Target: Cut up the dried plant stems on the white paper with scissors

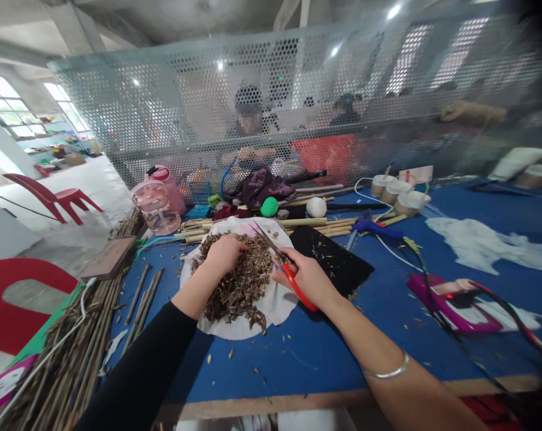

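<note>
A heap of dry brown bark-like pieces (239, 281) lies on a round white cloth (282, 305) in front of me. Over its upper left part is my left hand (227, 252), its fingers curled down among the pieces; what they grip, if anything, is hidden. In my right hand (309, 276) I hold scissors (297, 287) with red handles. Their blades point up and to the left over the cloth's right side, and look slightly apart. A black mat (342, 263) with scattered bits lies just right of that hand.
Behind the cloth lie long sticks (324, 222), a green ball (269, 207) and a white ball (316, 207). A clear jug (156, 209) stands back left; paper cups (409, 200) stand back right. A blue glue gun (372, 226) and magenta device (459, 305) lie right. Bundled twigs (86, 341) line the left.
</note>
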`<action>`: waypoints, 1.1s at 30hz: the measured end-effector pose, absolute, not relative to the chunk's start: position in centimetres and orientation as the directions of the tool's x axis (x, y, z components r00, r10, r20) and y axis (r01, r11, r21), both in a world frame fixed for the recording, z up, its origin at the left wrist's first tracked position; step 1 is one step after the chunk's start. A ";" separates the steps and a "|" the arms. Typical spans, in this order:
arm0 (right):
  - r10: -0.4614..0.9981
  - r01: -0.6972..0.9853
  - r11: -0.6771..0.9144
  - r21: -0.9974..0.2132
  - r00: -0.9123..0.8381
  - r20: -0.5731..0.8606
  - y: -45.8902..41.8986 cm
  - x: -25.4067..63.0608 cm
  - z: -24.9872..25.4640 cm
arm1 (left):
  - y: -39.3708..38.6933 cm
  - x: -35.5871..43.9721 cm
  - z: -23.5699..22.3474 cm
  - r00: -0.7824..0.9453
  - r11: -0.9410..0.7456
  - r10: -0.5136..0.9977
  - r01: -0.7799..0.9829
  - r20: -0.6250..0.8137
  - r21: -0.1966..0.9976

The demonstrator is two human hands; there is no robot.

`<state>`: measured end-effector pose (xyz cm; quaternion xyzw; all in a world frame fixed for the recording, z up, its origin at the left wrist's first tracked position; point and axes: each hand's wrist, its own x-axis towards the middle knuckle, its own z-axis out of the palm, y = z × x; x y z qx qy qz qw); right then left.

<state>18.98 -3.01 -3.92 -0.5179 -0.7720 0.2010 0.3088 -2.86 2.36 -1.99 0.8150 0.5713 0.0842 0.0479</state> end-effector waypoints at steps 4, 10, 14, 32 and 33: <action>0.925 0.673 0.380 -0.635 -0.274 0.264 -3.0 19.0 -4.2 | 2.5 -2.9 -2.3 0.356 -0.365 0.930 0.922 0.086 0.129; 0.921 0.671 0.390 -0.631 -0.279 0.273 -3.1 18.7 -4.2 | 1.2 -3.1 -2.1 0.236 -0.314 0.936 0.894 0.260 0.319; 0.922 0.714 0.386 -0.584 -0.304 0.238 -3.5 18.2 -3.9 | -1.5 -3.3 -2.3 -0.007 -0.234 0.938 0.722 0.346 0.651; 0.769 0.596 0.638 -0.488 -0.519 0.374 -4.5 16.2 -4.8 | -6.5 -0.7 -3.4 -0.077 -0.133 0.982 0.369 0.173 0.920; 0.766 0.597 0.642 -0.481 -0.523 0.375 -4.5 16.2 -4.7 | -6.5 -0.6 -3.5 -0.085 -0.147 0.977 0.389 0.195 0.909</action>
